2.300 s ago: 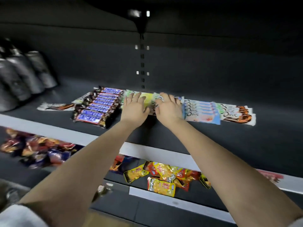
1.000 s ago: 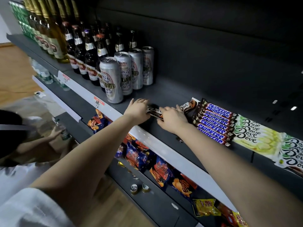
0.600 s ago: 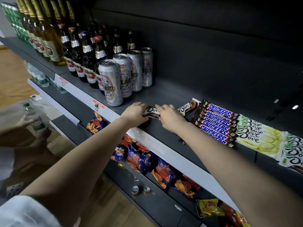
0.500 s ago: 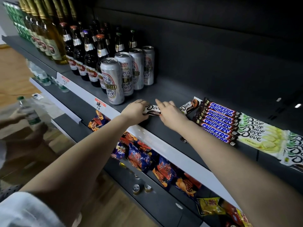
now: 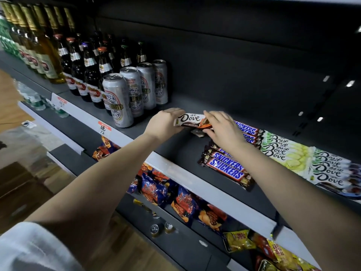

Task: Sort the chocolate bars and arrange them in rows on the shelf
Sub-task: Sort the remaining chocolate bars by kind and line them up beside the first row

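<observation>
Change: the left hand (image 5: pixel 166 124) and right hand (image 5: pixel 224 130) now hold the brown Dove bar (image 5: pixel 192 120) raised off the shelf (image 5: pixel 175 149), label up. Half a second ago it lay low between them. The left fingers curl round its left end; the right fingers and thumb pinch its right end. The bar sits just left of the Snickers row (image 5: pixel 224 167), right of the beer cans (image 5: pixel 119 100). A second wrapper end (image 5: pixel 197 133) pokes out beneath it, likely another brown Dove. Read: the person is gathering strays for a row left of the Snickers. The green Dove bars (image 5: pixel 283 153) further right are already lined up, so sorting looks nearly done.
</observation>
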Demonstrator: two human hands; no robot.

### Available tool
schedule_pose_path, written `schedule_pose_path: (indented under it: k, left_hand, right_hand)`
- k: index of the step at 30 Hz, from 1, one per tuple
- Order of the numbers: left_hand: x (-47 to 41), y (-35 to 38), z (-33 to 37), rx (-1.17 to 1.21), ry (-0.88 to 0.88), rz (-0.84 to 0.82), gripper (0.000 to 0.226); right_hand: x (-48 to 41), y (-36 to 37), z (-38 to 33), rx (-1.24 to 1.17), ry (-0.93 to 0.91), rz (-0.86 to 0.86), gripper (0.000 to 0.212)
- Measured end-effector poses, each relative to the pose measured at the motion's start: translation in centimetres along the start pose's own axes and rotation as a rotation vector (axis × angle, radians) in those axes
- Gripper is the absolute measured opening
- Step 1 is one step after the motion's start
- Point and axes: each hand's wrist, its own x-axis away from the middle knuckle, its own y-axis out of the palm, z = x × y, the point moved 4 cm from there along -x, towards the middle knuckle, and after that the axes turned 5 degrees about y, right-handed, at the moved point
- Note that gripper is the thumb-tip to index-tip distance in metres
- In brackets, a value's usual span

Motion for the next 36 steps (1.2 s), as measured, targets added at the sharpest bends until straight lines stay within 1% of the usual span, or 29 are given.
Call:
schedule_pose_path:
  k: [3,7,9,11,15,20,27,31,36]
  left_hand:
    - [-1.6,1.3,3.0,0.041,0.043,-0.004,0.035]
    - [-3.5,3.3,7.5,0.091,0.074,-0.012,0.049]
    - [-4.2,4.3,10.1,0.085,0.136,-0.037,0.052]
    - [-4.9,5.5,13.0,0.084,0.207,-0.056,0.053]
    - [-6.1,7.8,19.2,0.139,0.275,-0.084,0.053]
    - [-6.4,10.6,27.2,0.201,0.404,-0.123,0.053]
    - [-5.4,13.7,37.1,0.271,0.535,-0.171,0.053]
    - [-3.8,15.3,42.0,0.275,0.588,-0.182,0.053]
    - [-1.5,17.8,47.4,0.249,0.711,-0.242,0.051]
  right_hand:
    - [2.1,-1.5,2.4,0.009,0.086,0.025,0.057]
    - [5.3,-3.3,6.5,0.042,0.203,0.043,0.056]
    - [7.3,-4.1,8.8,0.06,0.249,0.048,0.055]
    - [9.6,-5.0,11.0,0.077,0.288,0.052,0.055]
    - [15.0,-7.0,15.0,0.099,0.395,0.059,0.053]
    - [22.4,-9.5,19.5,0.159,0.515,0.04,0.052]
    - [31.2,-13.9,22.9,0.229,0.649,0.036,0.049]
    - [36.0,-15.0,24.2,0.25,0.726,0.014,0.048]
    - [41.9,-15.4,25.6,0.225,0.845,-0.082,0.055]
